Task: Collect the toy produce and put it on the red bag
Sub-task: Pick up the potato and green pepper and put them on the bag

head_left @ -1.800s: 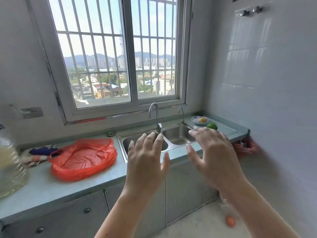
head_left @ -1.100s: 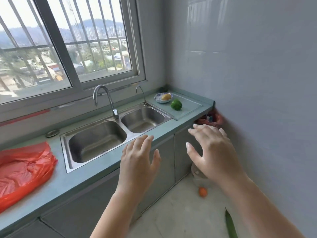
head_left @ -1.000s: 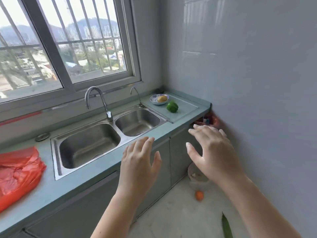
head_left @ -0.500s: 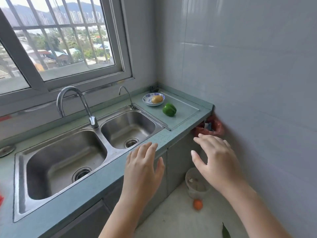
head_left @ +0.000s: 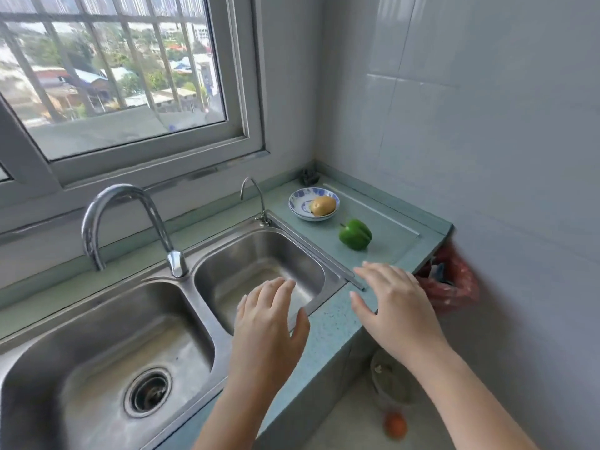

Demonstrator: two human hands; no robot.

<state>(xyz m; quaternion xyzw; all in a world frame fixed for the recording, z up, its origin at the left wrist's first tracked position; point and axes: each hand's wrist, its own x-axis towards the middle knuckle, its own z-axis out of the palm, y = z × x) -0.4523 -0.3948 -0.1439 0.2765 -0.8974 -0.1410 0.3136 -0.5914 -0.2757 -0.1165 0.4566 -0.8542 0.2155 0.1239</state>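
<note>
Head view: both hands empty. My left hand (head_left: 266, 323) hovers over the right sink basin (head_left: 259, 271), fingers spread; my right hand (head_left: 394, 306) hovers over the counter edge (head_left: 337, 323), fingers loosely spread, holding nothing. Green toy pepper (head_left: 355, 234) lies on the counter just beyond the right hand, stem toward the sink. Yellowish toy fruit (head_left: 322, 205) sits in a blue-and-white dish (head_left: 300, 203) farther back, near the corner. Small orange item (head_left: 395, 425) on the floor, blurred; possibly produce. Red bag not in view. Risks, as I judge them: the rounded pepper may roll into the basin if nudged; a careless lift could drag the dish; the floor item may be overlooked.
</note>
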